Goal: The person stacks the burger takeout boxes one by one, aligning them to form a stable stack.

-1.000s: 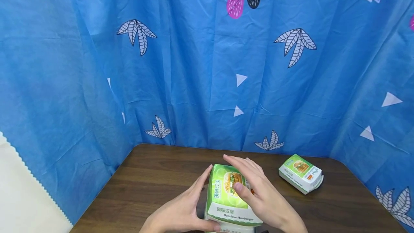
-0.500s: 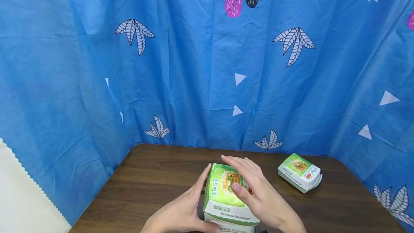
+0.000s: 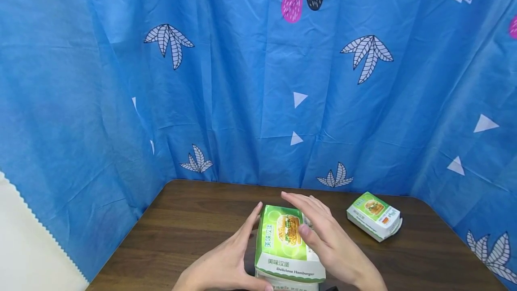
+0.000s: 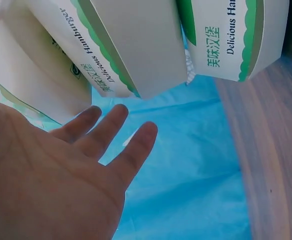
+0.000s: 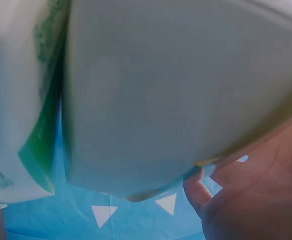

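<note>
A green and white hamburger box [image 3: 280, 237] tops a stack near the front of the table in the head view, its burger-printed lid tilted toward me. Two more hamburger boxes, a middle box [image 4: 136, 45] and a lower box [image 4: 231, 45], show beneath it in the left wrist view. My left hand [image 3: 230, 257] stands along the stack's left side, fingers extended and apart from the top box's far left corner, thumb by its front. Opposite, my right hand [image 3: 333, 244] has its fingers extended beside the right side, thumb over the lid's edge. Whether the thumbs touch is unclear.
Another hamburger box [image 3: 374, 216] lies at the back right of the dark wooden table [image 3: 194, 219]. A blue patterned curtain [image 3: 242, 80] hangs behind and around the table. At the left edge is a strip of white cloth [image 3: 28, 246].
My right hand has shifted slightly right and my left fingers slightly left, both spreading away from the top box. Earlier, the top box moved slightly left. The box at the back has stayed put.
</note>
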`<state>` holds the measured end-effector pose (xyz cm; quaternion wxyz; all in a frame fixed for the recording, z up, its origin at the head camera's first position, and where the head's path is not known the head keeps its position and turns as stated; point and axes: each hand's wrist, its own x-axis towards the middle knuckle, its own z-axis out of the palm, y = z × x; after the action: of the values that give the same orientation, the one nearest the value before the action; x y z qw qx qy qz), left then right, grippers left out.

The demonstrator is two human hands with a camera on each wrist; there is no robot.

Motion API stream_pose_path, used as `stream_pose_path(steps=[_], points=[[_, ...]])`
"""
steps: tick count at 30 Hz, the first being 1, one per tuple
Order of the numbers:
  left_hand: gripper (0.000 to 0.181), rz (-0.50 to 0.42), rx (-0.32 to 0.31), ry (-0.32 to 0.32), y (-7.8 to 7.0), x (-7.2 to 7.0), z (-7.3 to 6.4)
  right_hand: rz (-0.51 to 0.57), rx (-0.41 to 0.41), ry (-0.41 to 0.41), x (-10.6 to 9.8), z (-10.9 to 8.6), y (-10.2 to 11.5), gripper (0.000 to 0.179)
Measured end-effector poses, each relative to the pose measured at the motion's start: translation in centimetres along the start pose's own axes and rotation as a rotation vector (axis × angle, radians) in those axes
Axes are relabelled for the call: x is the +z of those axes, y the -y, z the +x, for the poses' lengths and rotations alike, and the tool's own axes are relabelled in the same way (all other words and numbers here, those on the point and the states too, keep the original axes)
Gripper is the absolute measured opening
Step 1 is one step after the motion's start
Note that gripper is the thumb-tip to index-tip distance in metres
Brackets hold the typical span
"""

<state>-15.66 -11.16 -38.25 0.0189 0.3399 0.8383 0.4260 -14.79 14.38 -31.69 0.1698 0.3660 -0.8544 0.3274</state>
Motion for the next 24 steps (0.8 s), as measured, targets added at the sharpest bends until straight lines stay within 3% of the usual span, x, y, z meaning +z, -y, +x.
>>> stream_pose_path(steps=[7,13,16,24], points=[[0.120,-0.015,-0.087,0.011,-0.5,-0.3,-0.1,0.060,0.083,-0.024,-0.6,-0.1,-0.4,0.050],[0.119,-0.049,-0.140,0.023,-0.8,-0.5,-0.1,0.033,0.101,-0.060,-0.9,-0.2,-0.5,0.048],[0.119,-0.044,-0.132,0.002,-1.0,-0.5,-0.1,0.011,0.080,-0.066,-1.2,-0.3,-0.7,0.048],[0.114,0.067,-0.044,-0.103,-1.3,-0.7,-0.2,0.088,0.094,-0.117,-2.8,-0.7,-2.4,0.047]])
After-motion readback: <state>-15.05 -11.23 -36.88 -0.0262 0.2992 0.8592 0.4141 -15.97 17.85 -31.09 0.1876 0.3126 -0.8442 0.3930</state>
